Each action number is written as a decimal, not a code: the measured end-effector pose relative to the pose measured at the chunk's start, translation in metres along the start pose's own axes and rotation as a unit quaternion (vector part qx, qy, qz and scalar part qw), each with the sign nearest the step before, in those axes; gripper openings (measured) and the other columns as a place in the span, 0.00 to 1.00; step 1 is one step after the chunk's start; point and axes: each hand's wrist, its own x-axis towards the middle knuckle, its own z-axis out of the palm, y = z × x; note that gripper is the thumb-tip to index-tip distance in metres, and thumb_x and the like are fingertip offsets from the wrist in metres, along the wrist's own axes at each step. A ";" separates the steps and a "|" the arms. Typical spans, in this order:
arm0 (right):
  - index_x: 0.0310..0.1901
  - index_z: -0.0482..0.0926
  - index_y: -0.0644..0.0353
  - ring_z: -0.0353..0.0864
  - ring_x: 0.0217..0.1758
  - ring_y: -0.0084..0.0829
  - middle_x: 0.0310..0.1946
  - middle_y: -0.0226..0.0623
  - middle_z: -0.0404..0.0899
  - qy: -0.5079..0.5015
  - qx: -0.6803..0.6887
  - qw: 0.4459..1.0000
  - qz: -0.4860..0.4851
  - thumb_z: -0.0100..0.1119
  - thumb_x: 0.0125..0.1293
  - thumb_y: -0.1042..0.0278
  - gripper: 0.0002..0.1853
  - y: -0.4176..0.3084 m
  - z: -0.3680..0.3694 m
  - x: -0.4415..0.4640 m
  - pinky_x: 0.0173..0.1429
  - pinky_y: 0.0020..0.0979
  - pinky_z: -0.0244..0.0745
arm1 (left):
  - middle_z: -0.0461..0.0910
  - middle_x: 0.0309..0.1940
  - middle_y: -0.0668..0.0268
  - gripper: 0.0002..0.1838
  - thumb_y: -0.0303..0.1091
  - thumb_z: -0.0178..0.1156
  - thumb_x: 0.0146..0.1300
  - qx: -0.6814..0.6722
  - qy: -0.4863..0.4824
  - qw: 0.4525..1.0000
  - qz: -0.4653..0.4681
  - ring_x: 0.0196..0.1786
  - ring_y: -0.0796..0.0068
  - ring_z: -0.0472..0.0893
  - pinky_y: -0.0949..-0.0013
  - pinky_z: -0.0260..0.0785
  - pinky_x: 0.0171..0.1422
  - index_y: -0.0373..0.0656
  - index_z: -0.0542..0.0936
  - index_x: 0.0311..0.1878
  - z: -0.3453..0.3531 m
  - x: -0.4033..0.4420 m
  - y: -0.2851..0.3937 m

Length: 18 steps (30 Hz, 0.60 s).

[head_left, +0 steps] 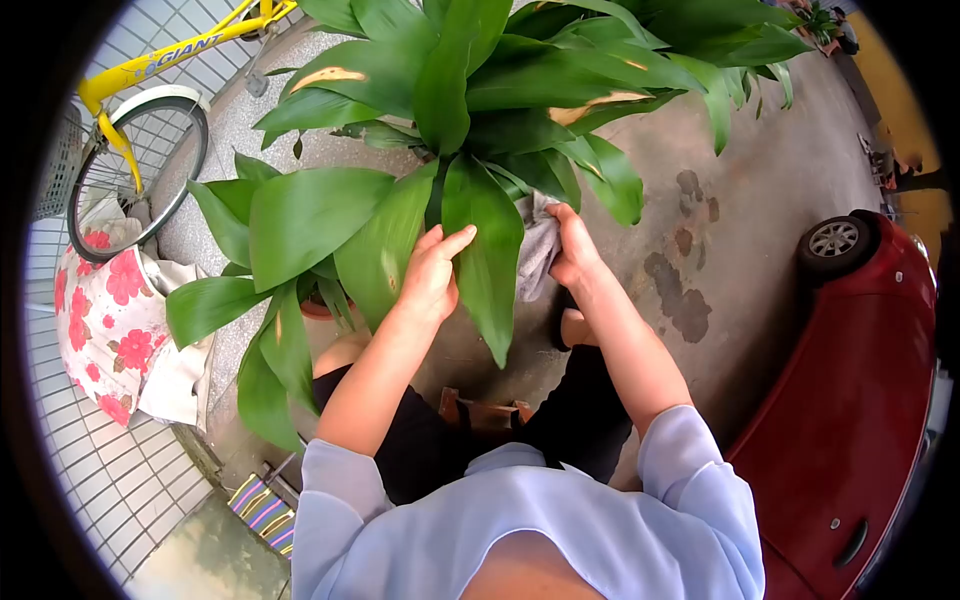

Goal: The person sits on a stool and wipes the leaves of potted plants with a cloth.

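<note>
A large-leaved green potted plant point(320, 225) spreads in front of me. One broad, pointed leaf point(482, 260) hangs down between my hands. My left hand point(432, 275) is closed at that leaf's left edge, its thumb lying over the surface and the other fingers curled. On the leaf's right side, my right hand point(574, 250) grips a crumpled grey cloth point(537, 250), which lies close against the leaf edge. Part of the cloth is hidden behind the leaf. Several leaves higher up carry brown, dried patches.
At the left stand a yellow bicycle point(160, 55) and a bundle covered in floral cloth point(105, 330). A dark red car point(850, 420) is parked at the right. Wet stains point(680, 300) mark the concrete floor. A small wooden stool point(482, 412) shows between my legs.
</note>
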 end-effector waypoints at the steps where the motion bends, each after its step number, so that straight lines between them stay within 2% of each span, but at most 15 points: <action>1: 0.50 0.73 0.63 0.79 0.49 0.40 0.46 0.45 0.80 -0.020 -0.005 1.000 0.024 0.40 0.68 0.57 0.20 0.007 0.005 0.006 0.58 0.43 0.73 | 0.80 0.45 0.63 0.15 0.27 0.60 0.63 -0.002 -0.008 1.000 -0.008 0.46 0.71 0.80 0.67 0.74 0.51 0.38 0.74 0.52 -0.003 -0.005 -0.002; 2: 0.48 0.74 0.64 0.80 0.47 0.40 0.44 0.45 0.81 -0.026 -0.004 0.997 0.070 0.39 0.69 0.54 0.21 0.013 0.009 0.010 0.56 0.42 0.74 | 0.80 0.45 0.63 0.15 0.27 0.60 0.63 0.003 -0.006 1.000 -0.014 0.46 0.72 0.80 0.68 0.74 0.51 0.37 0.74 0.52 -0.005 -0.009 -0.005; 5: 0.48 0.75 0.62 0.80 0.47 0.39 0.44 0.43 0.81 -0.069 0.008 0.992 0.104 0.35 0.70 0.53 0.23 0.020 0.015 0.027 0.56 0.41 0.75 | 0.80 0.45 0.63 0.14 0.27 0.59 0.64 0.026 -0.008 0.999 -0.026 0.45 0.74 0.80 0.71 0.74 0.51 0.37 0.74 0.51 -0.003 -0.019 -0.015; 6: 0.48 0.76 0.63 0.81 0.44 0.39 0.42 0.44 0.81 -0.090 0.030 0.990 0.109 0.34 0.70 0.51 0.25 0.019 0.018 0.031 0.53 0.41 0.77 | 0.80 0.45 0.63 0.13 0.27 0.59 0.64 0.042 -0.007 0.999 -0.019 0.45 0.74 0.81 0.71 0.74 0.50 0.37 0.75 0.51 -0.001 -0.022 -0.020; 9: 0.49 0.76 0.64 0.82 0.43 0.38 0.41 0.43 0.82 -0.147 0.067 0.979 0.126 0.37 0.70 0.48 0.26 0.018 0.021 0.037 0.51 0.40 0.79 | 0.81 0.42 0.65 0.13 0.28 0.60 0.64 0.075 -0.004 0.997 -0.013 0.42 0.76 0.81 0.72 0.75 0.46 0.38 0.76 0.51 -0.003 -0.025 -0.026; 12: 0.51 0.75 0.63 0.82 0.43 0.35 0.41 0.41 0.81 -0.174 0.038 0.978 0.107 0.49 0.68 0.51 0.22 0.013 0.028 0.016 0.49 0.36 0.79 | 0.81 0.40 0.66 0.13 0.29 0.61 0.64 0.115 -0.010 0.993 -0.014 0.38 0.77 0.81 0.73 0.75 0.42 0.39 0.76 0.50 -0.003 -0.028 -0.022; 15: 0.53 0.74 0.63 0.81 0.43 0.31 0.43 0.38 0.80 -0.141 -0.123 0.982 0.014 0.61 0.64 0.58 0.21 0.013 0.029 -0.007 0.48 0.33 0.79 | 0.82 0.35 0.67 0.12 0.30 0.61 0.63 0.161 -0.035 0.986 -0.019 0.31 0.79 0.80 0.75 0.73 0.34 0.39 0.76 0.49 -0.006 -0.033 -0.018; 16: 0.53 0.73 0.64 0.80 0.45 0.29 0.44 0.36 0.79 -0.157 -0.140 0.978 0.014 0.63 0.60 0.68 0.21 0.011 0.027 -0.012 0.48 0.31 0.77 | 0.82 0.33 0.67 0.12 0.30 0.62 0.63 0.175 -0.042 0.983 -0.022 0.29 0.80 0.80 0.76 0.72 0.31 0.39 0.76 0.48 -0.007 -0.033 -0.019; 18: 0.53 0.72 0.64 0.79 0.46 0.30 0.44 0.36 0.79 -0.167 -0.184 0.969 -0.010 0.62 0.59 0.70 0.21 0.013 0.026 -0.020 0.49 0.31 0.76 | 0.82 0.27 0.68 0.11 0.32 0.62 0.63 0.210 -0.037 0.977 -0.018 0.23 0.81 0.78 0.78 0.67 0.24 0.39 0.77 0.47 -0.007 -0.033 -0.024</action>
